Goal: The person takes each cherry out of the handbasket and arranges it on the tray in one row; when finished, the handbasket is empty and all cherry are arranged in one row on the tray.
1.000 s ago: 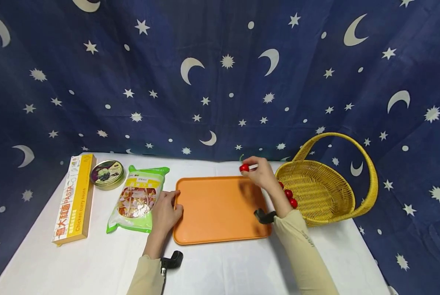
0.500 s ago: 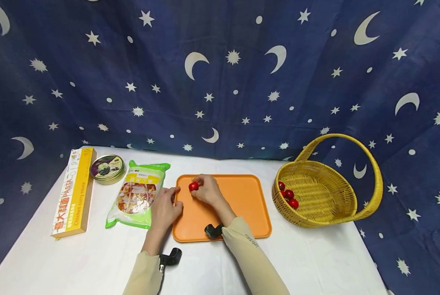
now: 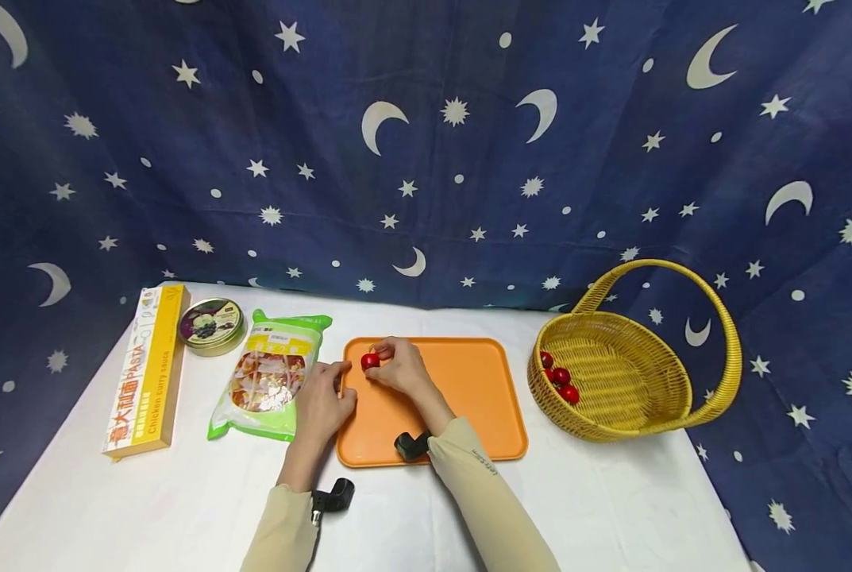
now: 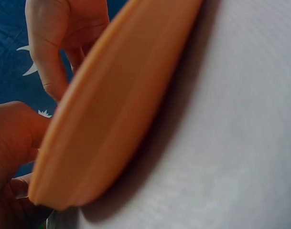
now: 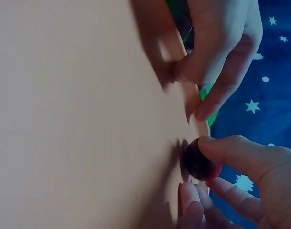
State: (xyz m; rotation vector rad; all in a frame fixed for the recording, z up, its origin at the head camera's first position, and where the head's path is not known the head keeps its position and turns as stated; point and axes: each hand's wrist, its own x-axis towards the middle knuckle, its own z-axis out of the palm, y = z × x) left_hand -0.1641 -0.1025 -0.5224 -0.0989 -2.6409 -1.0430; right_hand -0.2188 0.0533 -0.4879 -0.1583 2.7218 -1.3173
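In the head view, my right hand [image 3: 404,369] is over the far left part of an orange tray [image 3: 443,405]. It pinches a shiny red cherry [image 3: 370,361] between thumb and fingers, low over the tray; the right wrist view shows the cherry [image 5: 202,162] dark and shadowed close to the surface. At the tray's left rim, my left hand [image 3: 321,401] grips the edge, its thumb over the inside. Whether the cherry touches the tray is hard to tell.
A yellow wicker basket [image 3: 622,373] with several red cherries [image 3: 561,376] stands right of the tray. To the left lie a green-edged food bag [image 3: 268,373], a round tin [image 3: 212,324] and a pasta box [image 3: 147,369]. A starry blue cloth [image 3: 426,206] hangs behind the white table.
My right hand has carried the cherry leftward from beside the basket to the tray's far left, then nudged slightly left. The left hand stays at the rim.
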